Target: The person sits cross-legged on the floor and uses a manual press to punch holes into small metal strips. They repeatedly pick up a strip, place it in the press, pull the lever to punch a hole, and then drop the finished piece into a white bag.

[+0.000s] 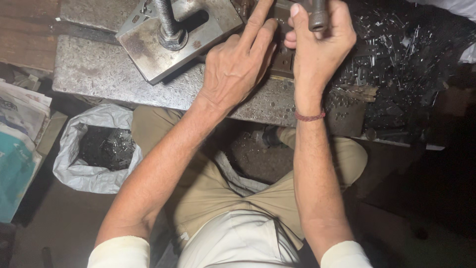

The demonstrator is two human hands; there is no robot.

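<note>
My right hand (317, 47) is closed around a dark metal handle (318, 15) of a press at the top of the view; a red thread circles that wrist. My left hand (238, 64) lies beside it on the steel bench (99, 69), index finger stretched out toward a small dark die block (283, 59) under the handle. Whether a small part sits under the fingertips is hidden. A thick threaded bolt with a nut (171, 32) clamps a steel plate (148, 49) just left of my left hand.
A heap of small dark metal pieces (396, 64) lies to the right of the press. A white sack (94, 149) holding more such pieces stands on the floor at left, next to stacked newspapers (20, 144). My knees sit under the bench edge.
</note>
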